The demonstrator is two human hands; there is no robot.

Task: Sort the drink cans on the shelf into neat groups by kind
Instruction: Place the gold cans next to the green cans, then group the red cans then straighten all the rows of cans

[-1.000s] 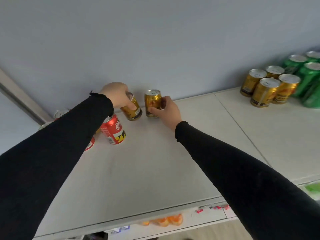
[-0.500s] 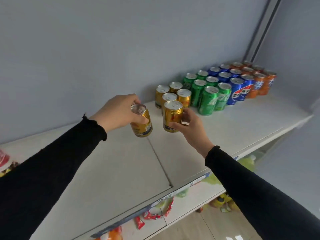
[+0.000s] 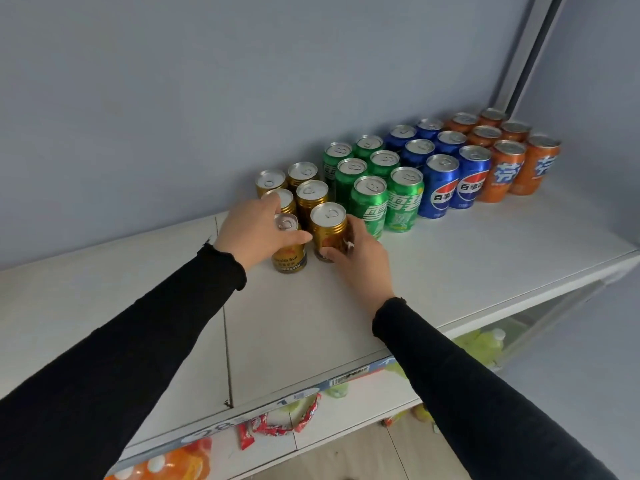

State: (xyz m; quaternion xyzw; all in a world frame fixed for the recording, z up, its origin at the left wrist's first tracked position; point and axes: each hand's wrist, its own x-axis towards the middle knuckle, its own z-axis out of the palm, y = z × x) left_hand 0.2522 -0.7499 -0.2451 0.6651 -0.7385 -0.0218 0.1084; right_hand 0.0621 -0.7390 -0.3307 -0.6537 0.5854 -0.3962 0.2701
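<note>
In front of the gold cans (image 3: pixel 308 194) | two more gold cans held upright, one clasped by left hand (image 3: pixel 256 227), one by right hand (image 3: pixel 360 249) | set down touching, judged to extend that group.

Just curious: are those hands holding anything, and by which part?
Yes. The left hand grips one gold can round its top; the right hand grips another gold can round its lower side.

Both hands (image 3: pixel 256 230) (image 3: pixel 360 252) reach forward, fingers (image 3: pixel 294 237) curled.
</note>
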